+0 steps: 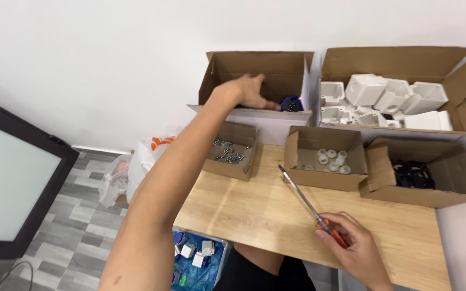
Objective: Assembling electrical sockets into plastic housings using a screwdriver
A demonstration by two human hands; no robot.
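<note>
Inside back carton [254, 70], left hand [249, 90] reaches blue part [291, 103], grasp unclear; right hand [351, 245] grips screwdriver [308, 205].

bright, even light | soft shadows | sharp | slight edge distortion
</note>
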